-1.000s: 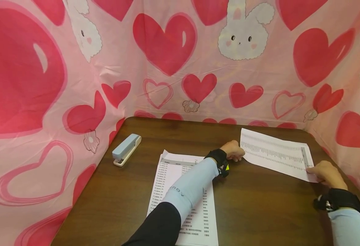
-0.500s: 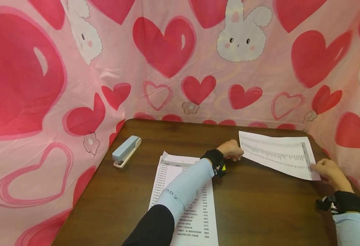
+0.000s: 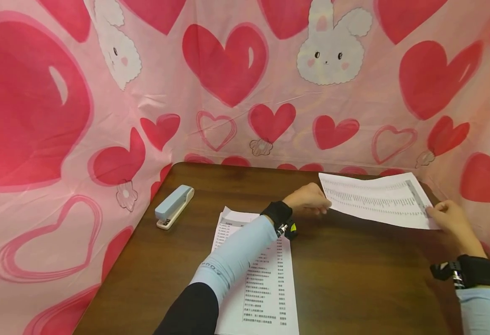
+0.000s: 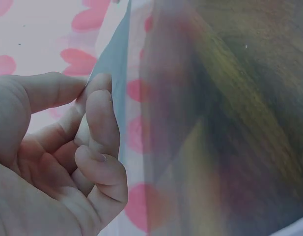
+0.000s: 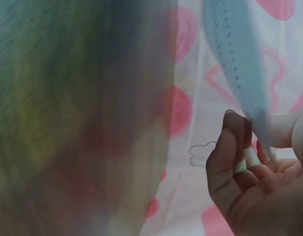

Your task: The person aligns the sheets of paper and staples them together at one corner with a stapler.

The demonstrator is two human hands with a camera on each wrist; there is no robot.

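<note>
A printed sheet of paper is held in the air over the right part of the table, sagging slightly between both hands. My left hand pinches its left edge; in the left wrist view the thumb and index finger of the left hand meet on the paper's edge. At the other end my right hand pinches the near right corner. The right wrist view has the sheet between thumb and fingers of the right hand. A stack of printed papers lies under the left forearm, partly hidden by it.
A light blue and white stapler sits at the left of the brown wooden table. Pink cloth with hearts and rabbits hangs close behind the table and along both sides.
The sheet has risen off the table and its right end has swung up and back. Both hands keep their pinch, with the left hand shifted a little leftward.
</note>
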